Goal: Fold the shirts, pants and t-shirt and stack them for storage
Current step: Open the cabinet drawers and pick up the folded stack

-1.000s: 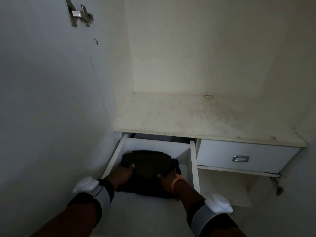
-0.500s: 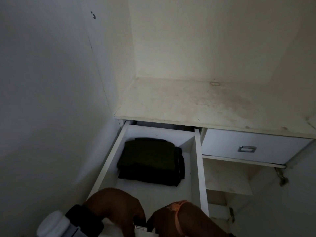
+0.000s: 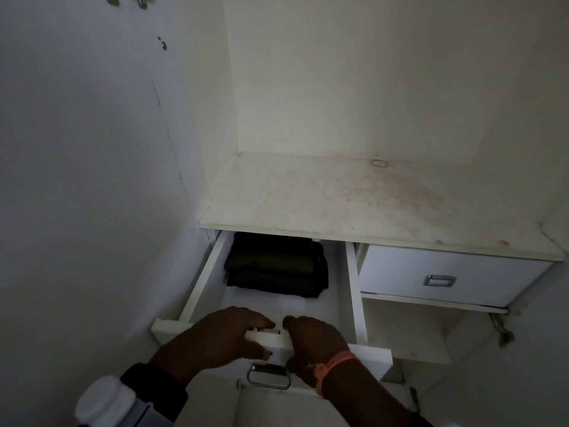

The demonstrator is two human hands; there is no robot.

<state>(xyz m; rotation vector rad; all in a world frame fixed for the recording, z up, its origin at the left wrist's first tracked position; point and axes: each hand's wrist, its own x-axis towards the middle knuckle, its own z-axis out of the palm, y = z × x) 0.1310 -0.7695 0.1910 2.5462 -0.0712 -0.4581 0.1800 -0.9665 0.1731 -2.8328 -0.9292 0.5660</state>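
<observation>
Wardrobe: white laminate shelf (image 3: 354,204), stained.
Drawer: white wooden drawer (image 3: 326,342), my left hand (image 3: 228,334) and right hand (image 3: 311,337) fingers curled over its front.
Stack: dark green folded clothes (image 3: 274,266); soft, light, I'd lift from beneath.

Folded clothes (image 3: 275,268) lie stacked at the back of the open drawer (image 3: 351,291), under the shelf (image 3: 338,204); a closed drawer (image 3: 431,278) sits to its right.

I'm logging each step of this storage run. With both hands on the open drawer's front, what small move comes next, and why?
Probably push the drawer front straight in. The folded dark clothes lie inside the open drawer, clear of both hands, and the left hand and right hand both grip the front's top edge. Nothing visible blocks its path under the shelf.
</observation>
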